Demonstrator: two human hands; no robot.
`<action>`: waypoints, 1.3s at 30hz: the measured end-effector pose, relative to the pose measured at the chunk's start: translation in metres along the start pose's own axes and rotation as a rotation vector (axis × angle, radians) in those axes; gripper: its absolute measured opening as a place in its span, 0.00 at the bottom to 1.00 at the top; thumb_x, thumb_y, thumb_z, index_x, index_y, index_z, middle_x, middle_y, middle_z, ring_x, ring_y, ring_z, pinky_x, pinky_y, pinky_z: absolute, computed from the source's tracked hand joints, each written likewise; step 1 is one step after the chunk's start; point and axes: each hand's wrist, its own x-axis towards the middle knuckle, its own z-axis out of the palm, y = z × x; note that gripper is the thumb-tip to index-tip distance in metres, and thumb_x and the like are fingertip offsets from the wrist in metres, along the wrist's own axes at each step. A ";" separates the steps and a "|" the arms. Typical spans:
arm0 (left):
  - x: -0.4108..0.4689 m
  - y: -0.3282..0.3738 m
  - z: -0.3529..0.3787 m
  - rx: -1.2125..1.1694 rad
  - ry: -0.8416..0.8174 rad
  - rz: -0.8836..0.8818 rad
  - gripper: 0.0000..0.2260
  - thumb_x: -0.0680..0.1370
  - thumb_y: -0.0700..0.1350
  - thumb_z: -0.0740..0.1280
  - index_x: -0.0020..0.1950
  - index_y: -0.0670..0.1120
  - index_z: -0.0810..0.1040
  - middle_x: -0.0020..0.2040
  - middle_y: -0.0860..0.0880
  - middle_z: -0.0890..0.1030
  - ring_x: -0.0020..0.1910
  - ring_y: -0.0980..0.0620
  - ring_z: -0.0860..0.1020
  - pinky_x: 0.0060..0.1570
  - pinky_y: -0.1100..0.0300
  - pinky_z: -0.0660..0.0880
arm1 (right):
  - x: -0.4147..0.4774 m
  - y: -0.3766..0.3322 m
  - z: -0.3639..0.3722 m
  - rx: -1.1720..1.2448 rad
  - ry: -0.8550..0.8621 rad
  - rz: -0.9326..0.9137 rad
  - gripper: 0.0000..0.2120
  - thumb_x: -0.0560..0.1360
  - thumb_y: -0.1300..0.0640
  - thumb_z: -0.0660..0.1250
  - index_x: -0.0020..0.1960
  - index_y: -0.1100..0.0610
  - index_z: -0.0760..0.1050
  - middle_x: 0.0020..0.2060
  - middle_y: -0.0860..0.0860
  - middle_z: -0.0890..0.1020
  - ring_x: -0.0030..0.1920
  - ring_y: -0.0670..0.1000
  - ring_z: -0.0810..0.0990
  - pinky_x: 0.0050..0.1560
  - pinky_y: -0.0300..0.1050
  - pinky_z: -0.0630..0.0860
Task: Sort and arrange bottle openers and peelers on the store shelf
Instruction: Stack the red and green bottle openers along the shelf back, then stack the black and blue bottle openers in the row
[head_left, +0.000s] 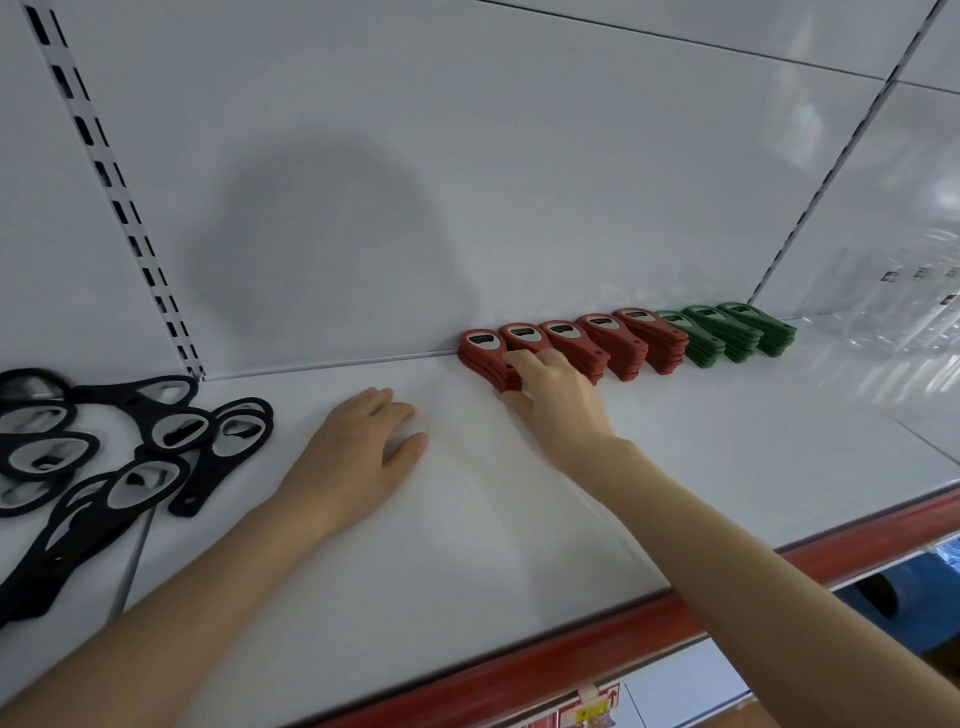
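Several stacks of red bottle openers (613, 338) stand in a row along the back of the white shelf (467, 519). Three stacks of green bottle openers (727, 332) continue the row to the right. My right hand (558, 402) grips the handle end of the leftmost red stack (480, 351), fingers on top and thumb against the near side. My left hand (358, 452) rests flat on the shelf, holding nothing. A loose pile of black bottle openers (119, 452) lies at the far left.
The shelf's red front edge strip (597, 639) runs along the bottom right. Clear plastic packages (898, 306) stand at the far right. A slotted upright (114, 192) runs up the white back panel on the left.
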 end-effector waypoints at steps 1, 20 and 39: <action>0.000 0.000 0.000 0.001 0.001 0.001 0.20 0.79 0.52 0.60 0.70 0.47 0.68 0.74 0.47 0.63 0.74 0.52 0.55 0.69 0.65 0.50 | 0.001 -0.001 0.003 0.017 -0.031 0.000 0.17 0.78 0.58 0.60 0.66 0.58 0.68 0.57 0.58 0.72 0.56 0.61 0.73 0.51 0.50 0.73; 0.001 -0.003 0.002 0.011 -0.003 0.010 0.21 0.78 0.53 0.60 0.69 0.48 0.69 0.74 0.48 0.63 0.74 0.52 0.56 0.69 0.63 0.51 | 0.013 -0.011 0.010 0.053 -0.012 0.042 0.14 0.78 0.58 0.60 0.61 0.62 0.67 0.54 0.60 0.75 0.53 0.61 0.75 0.46 0.47 0.69; -0.051 0.005 -0.062 0.413 0.007 0.055 0.24 0.78 0.60 0.47 0.59 0.47 0.73 0.54 0.50 0.77 0.53 0.49 0.76 0.47 0.57 0.74 | 0.007 -0.063 -0.024 0.131 0.011 -0.314 0.16 0.77 0.54 0.61 0.64 0.56 0.73 0.61 0.51 0.77 0.62 0.53 0.71 0.60 0.42 0.65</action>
